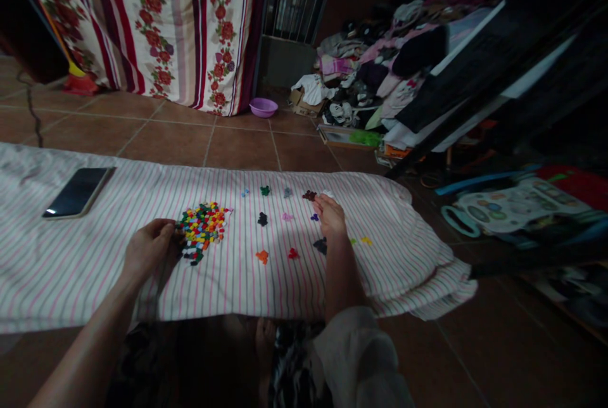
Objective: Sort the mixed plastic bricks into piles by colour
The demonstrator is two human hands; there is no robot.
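A mixed pile of small colored pieces [203, 225], perhaps beads or tiny bricks, lies on the striped cloth [228, 294]. At its left edge is my left hand [148, 244], thumb and fingers pinched together; anything between them is too small to make out. My right hand [331, 216] reaches over the single-color groups, its fingertips closed beside the brown pieces [309, 195] and white pieces [327, 194]. What it pinches is hidden. Around it lie purple pieces [314, 217], dark grey pieces [320, 245], pink pieces [287, 217], red pieces [293, 254] and yellow pieces [366, 241], the purple and dark grey partly covered.
More groups sit to the left: black [262, 219], orange [262, 257], green [265, 191], grey [287, 192] and light blue pieces [245, 192]. A phone [78, 192] rests at far left. Beyond are a purple basin [263, 108] and heaped clothes [370, 66].
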